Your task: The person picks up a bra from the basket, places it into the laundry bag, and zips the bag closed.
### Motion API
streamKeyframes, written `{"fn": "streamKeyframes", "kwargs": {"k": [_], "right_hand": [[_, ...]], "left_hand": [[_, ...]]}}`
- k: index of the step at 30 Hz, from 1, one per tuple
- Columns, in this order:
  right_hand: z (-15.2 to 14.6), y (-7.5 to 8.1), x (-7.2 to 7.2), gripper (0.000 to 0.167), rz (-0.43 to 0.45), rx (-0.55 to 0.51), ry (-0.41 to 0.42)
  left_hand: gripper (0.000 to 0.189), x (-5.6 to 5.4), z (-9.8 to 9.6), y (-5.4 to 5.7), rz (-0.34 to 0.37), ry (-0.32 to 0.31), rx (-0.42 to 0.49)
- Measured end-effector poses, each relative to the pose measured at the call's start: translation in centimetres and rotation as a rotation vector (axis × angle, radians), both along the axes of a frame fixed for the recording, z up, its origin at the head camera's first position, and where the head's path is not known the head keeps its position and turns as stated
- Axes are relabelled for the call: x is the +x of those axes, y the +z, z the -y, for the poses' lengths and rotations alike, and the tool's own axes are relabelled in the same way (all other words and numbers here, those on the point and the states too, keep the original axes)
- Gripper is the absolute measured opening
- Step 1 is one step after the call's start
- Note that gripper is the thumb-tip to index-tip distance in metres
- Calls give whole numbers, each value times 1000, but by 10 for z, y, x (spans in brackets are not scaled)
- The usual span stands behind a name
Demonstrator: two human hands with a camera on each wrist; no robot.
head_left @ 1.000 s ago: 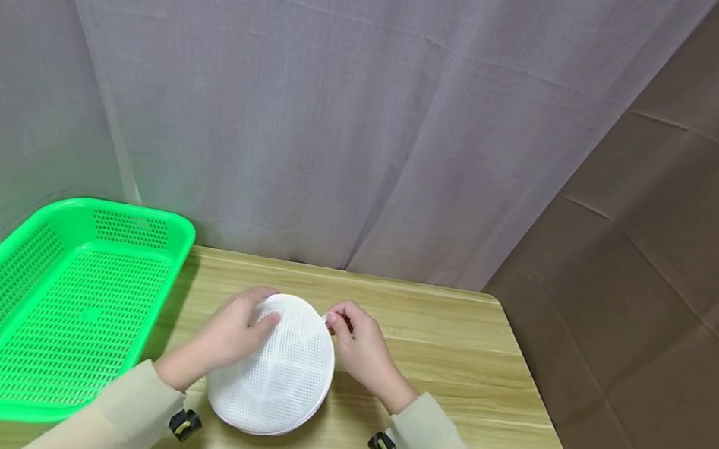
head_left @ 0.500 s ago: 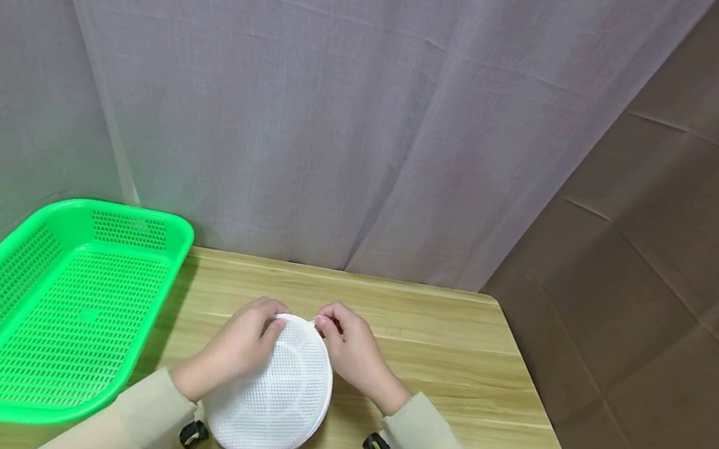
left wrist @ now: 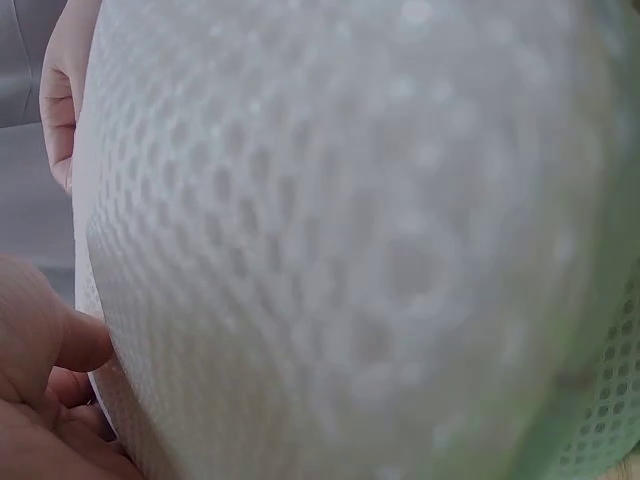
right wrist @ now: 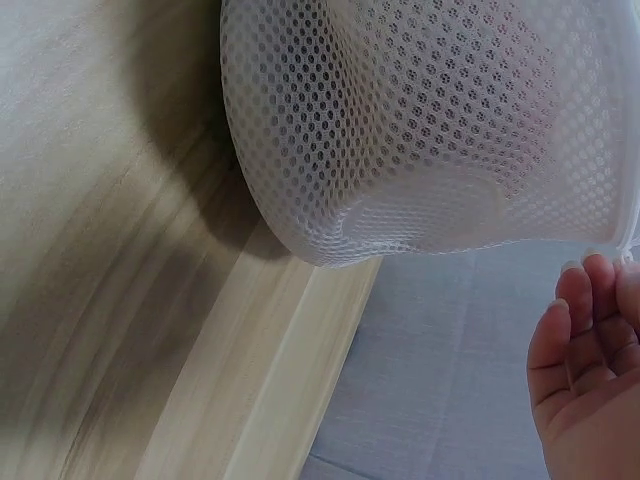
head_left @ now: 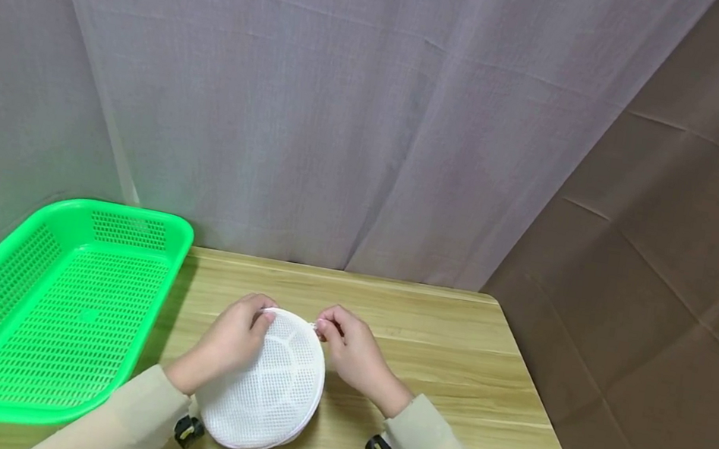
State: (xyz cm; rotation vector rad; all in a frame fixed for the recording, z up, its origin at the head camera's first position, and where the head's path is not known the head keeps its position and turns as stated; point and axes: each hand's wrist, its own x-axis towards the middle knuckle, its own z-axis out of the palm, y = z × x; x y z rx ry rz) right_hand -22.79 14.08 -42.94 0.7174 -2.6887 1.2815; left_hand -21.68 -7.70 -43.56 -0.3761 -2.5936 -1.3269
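A round white mesh laundry bag (head_left: 270,388) is held over the table, its flat netted face turned up. My left hand (head_left: 232,345) grips its far left rim, thumb on the upper face. At the far right of the rim, my right hand (head_left: 355,354) pinches a small white piece, seemingly a zipper pull, between thumb and fingertips. The mesh (left wrist: 260,220) fills most of the left wrist view, where the left thumb presses its edge. In the right wrist view the bag's netted side (right wrist: 430,110) sags slightly, and the pinched piece is mostly hidden by fingers.
A green plastic basket (head_left: 183,242) with perforated walls and base stands on the left of the wooden table (head_left: 453,345). Grey cloth (head_left: 320,111) hangs behind the table, and a brown cloth (head_left: 666,298) runs along its right side.
The bag has come a little nearer the body, then shifted slightly left. My left hand has moved its hold to the far rim; the right hand has moved slightly left, still pinching.
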Motion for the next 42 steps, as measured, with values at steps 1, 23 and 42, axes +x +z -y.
{"fn": "streamKeyframes", "kwargs": {"k": [1, 23, 42], "right_hand": [[0, 0, 0, 10, -2, 3, -1], [-5, -2, 2, 11, 2, 17, 11], [-8, -9, 3, 6, 37, 30, -16]], "left_hand": [[13, 0, 0, 0, 4, -4, 1], [14, -3, 7, -7, 51, 57, 46], [18, -7, 16, -12, 111, 66, 87]]}}
